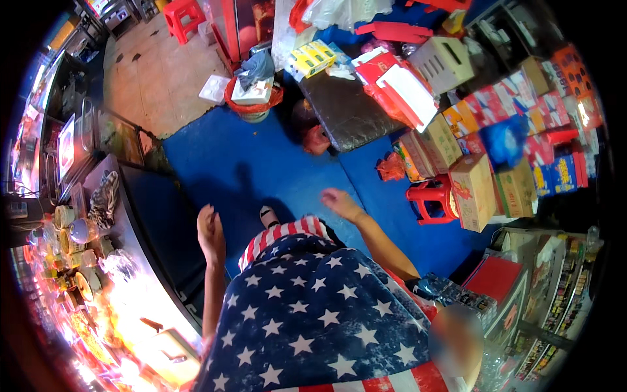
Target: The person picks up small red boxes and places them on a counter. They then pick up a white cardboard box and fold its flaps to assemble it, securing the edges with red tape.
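Both my hands hang in front of me above the blue floor [281, 160], apart from each other and holding nothing that I can see. My left hand [211, 235] is beside the dark front of the long counter [153, 242], fingers loosely bent but not closed. On the other side my right hand [342, 204] is held out over the floor, its relaxed fingers slightly apart. Between them is my apron [307, 287], dark blue with white stars and a red-and-white striped edge. The tip of my shoe [268, 215] shows just beyond it.
A bin with a red liner [253, 108] stands ahead, near a dark padded bench [349, 108] loaded with papers and packets. To the right are a red stool [432, 199], stacked cartons [473, 191] and shelves [545, 294]. A red stool [183, 19] stands far left on tiles.
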### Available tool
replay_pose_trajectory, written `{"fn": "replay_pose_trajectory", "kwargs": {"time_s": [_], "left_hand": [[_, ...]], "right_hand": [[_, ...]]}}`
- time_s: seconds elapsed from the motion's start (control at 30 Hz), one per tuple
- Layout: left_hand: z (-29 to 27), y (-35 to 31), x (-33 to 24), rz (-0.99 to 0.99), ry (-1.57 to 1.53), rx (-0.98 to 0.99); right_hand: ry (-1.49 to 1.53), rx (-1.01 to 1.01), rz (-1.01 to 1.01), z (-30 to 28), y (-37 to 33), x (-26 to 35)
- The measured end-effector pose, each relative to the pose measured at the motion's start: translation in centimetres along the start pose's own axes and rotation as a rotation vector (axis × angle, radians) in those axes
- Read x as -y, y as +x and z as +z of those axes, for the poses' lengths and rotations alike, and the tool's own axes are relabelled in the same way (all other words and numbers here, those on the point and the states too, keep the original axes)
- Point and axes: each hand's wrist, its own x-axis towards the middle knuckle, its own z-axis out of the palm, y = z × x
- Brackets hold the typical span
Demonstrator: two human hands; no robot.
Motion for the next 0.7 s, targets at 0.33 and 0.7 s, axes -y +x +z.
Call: {"fn": "replay_pose_trajectory", "kwargs": {"time_s": [0.33,0.7], "left_hand": [[9.9,14.8,-5.5,0.293,0.209,0.152],[20.9,17.8,-8.3,0.01,0.195,0.326]], "right_hand": [[0.532,-0.027,0.631,-1.9,0.2,-8.6],[0.089,-0.147,0.376,-17.7,17.5,-9.2]]}}
